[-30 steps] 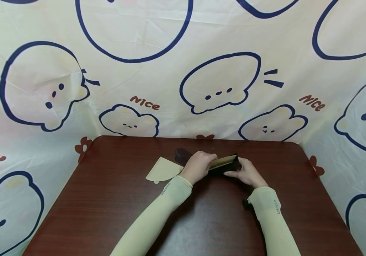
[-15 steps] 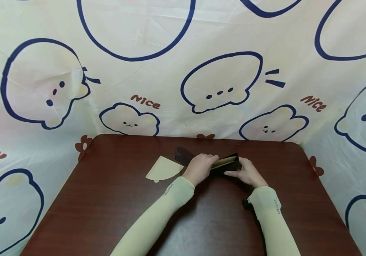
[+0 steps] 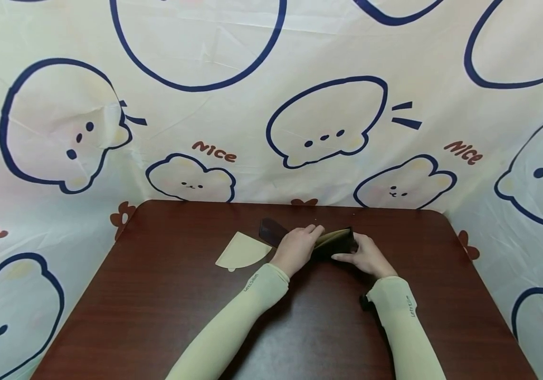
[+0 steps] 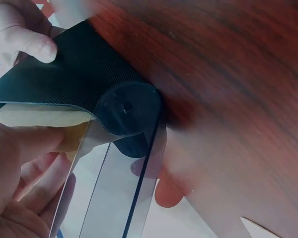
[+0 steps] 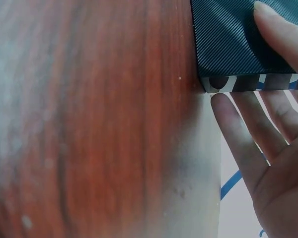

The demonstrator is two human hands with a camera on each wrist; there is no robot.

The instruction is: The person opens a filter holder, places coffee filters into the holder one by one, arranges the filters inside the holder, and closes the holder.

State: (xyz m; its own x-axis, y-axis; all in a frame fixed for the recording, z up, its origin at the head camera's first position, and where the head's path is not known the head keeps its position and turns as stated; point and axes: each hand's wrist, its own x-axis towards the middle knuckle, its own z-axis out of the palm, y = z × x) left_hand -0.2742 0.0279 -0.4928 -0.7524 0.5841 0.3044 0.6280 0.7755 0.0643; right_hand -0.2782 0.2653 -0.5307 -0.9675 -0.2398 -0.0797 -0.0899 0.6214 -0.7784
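A black ribbed coffee filter holder [image 3: 335,244] stands near the table's far side, its clear lid [image 4: 114,188] swung up on a round hinge [image 4: 126,106]. In the head view the raised lid [image 3: 271,232] looks dark. My right hand [image 3: 365,257] grips the holder's right end, thumb [image 5: 283,37] on the ribbed wall and fingers at its far side. Cream paper filters [image 4: 44,115] show at the holder's open edge. My left hand [image 3: 296,249] is at that opening, fingers against the papers, partly behind the clear lid in the left wrist view.
One fan-shaped cream paper filter [image 3: 243,251] lies flat on the brown table [image 3: 181,316], left of the holder. A patterned cloth [image 3: 252,121] hangs close behind the table and along both sides. A black strap [image 3: 366,303] sits at the right wrist.
The paper filters have sunk lower into the holder. My left hand has shifted slightly right, and its fingers have lifted and spread a little. My right hand and the holder stay put.
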